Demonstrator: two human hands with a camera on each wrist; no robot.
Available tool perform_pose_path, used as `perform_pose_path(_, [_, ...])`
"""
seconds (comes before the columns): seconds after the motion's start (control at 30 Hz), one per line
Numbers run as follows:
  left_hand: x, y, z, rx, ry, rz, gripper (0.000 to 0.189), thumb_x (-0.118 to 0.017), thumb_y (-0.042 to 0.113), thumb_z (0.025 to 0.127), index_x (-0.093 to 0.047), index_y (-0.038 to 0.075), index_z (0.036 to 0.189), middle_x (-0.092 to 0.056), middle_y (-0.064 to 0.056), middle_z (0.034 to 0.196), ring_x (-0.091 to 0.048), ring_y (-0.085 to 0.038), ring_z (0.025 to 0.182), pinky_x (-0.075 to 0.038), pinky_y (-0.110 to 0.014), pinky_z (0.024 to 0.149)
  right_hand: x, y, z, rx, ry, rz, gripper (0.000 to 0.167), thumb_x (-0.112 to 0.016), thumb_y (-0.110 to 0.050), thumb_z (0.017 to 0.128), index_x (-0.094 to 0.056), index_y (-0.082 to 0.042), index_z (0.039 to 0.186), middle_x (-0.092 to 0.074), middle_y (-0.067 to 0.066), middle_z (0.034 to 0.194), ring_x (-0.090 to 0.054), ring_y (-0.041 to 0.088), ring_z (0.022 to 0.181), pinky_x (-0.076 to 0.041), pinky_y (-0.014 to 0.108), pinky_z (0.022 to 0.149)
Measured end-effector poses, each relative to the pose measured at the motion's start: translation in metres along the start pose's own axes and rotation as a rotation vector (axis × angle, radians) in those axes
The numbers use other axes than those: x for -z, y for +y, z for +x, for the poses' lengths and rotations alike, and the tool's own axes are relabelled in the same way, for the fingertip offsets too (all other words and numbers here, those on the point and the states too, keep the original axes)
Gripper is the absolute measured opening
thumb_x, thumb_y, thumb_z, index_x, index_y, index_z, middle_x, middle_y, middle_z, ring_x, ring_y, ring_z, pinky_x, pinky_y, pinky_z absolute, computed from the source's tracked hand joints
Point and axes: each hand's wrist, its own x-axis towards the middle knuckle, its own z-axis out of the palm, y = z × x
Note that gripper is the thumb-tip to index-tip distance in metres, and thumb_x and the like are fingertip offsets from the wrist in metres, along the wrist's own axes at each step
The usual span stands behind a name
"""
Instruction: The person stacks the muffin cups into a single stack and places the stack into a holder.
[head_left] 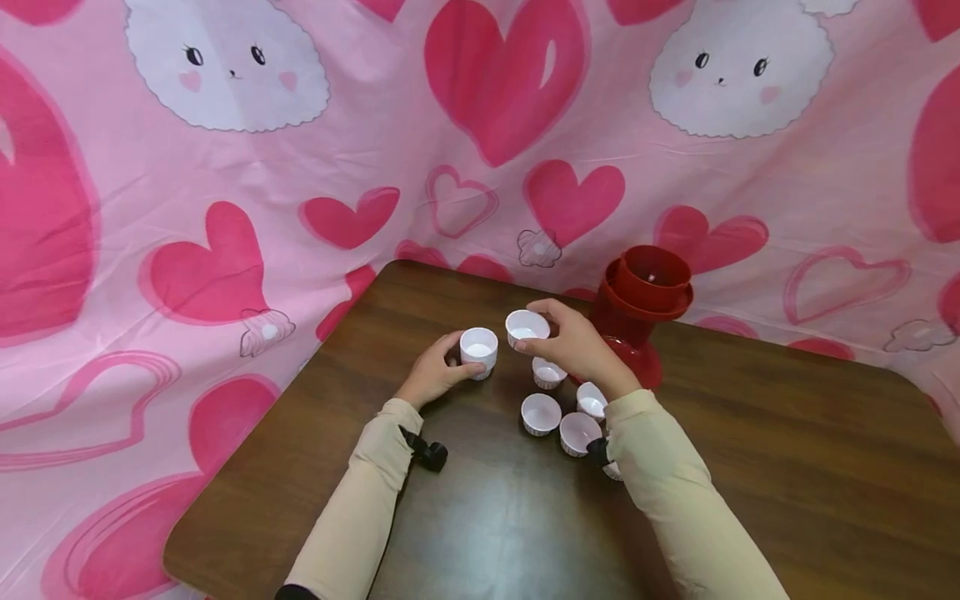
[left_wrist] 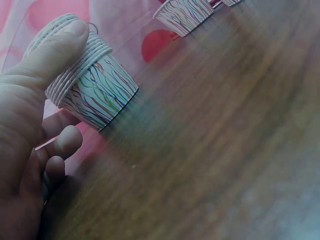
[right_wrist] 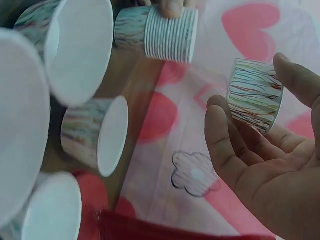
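While both hands hold cups, arms extended, angled inward

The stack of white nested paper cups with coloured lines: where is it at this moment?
In the head view, the stack is near the centre, held in the left grip, just left of the single white paper cup held in the right grip.

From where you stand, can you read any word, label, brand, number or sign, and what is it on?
No readable text anywhere in view.
The paper cups show only coloured wavy lines.
The pink backdrop shows only drawings.
The red container shows no lettering.
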Motion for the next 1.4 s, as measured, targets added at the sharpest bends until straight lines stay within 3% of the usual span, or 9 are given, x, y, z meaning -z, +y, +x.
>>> perform_pose_path(0.37, [0.0,-0.002,0.001,-0.002,-0.007,-0.006,0.058,-0.086,0.032,0.082,-0.062,0.019,0.134,-0.061,-0.002,0.113,-0.054,-0.021,0.091,-0.044,-0.034,0.077,-0.037,0.003,0.031,0.004,-0.018,-0.017,0.058,-0.081,-0.02,0.086,-0.055,0.0,0.134,-0.063,0.018,0.12,-0.06,0.032,0.103,-0.049,0.045,0.091])
perform_pose_path(0.63, [0.0,-0.003,0.002,0.005,-0.014,0.011,0.062,-0.085,0.037,0.083,-0.06,0.021,0.137,-0.061,-0.001,0.122,-0.054,-0.021,0.099,-0.045,-0.037,0.082,-0.058,0.001,0.041,0.01,0.002,-0.027,0.054,-0.081,-0.019,0.086,-0.056,-0.001,0.131,-0.065,0.016,0.115,-0.06,0.03,0.1,-0.049,0.044,0.087])
perform_pose_path(1.0, [0.001,-0.003,-0.001,0.022,-0.014,0.018,0.065,-0.085,0.041,0.081,-0.06,0.021,0.137,-0.061,-0.002,0.126,-0.054,-0.023,0.105,-0.045,-0.042,0.09,-0.071,0.0,0.044,-0.022,-0.016,-0.088,0.055,-0.082,-0.021,0.086,-0.058,-0.007,0.133,-0.065,0.013,0.121,-0.059,0.03,0.103,-0.048,0.045,0.091])
perform_pose_path(1.4, [0.001,-0.006,0.001,0.021,-0.021,0.039,0.063,-0.082,0.031,0.087,-0.057,0.014,0.142,-0.058,-0.01,0.133,-0.053,-0.028,0.118,-0.041,-0.051,0.102,-0.078,0.008,0.045,-0.033,-0.047,-0.179,0.064,-0.083,-0.024,0.085,-0.057,-0.004,0.14,-0.063,0.017,0.131,-0.059,0.034,0.114,-0.045,0.048,0.099])
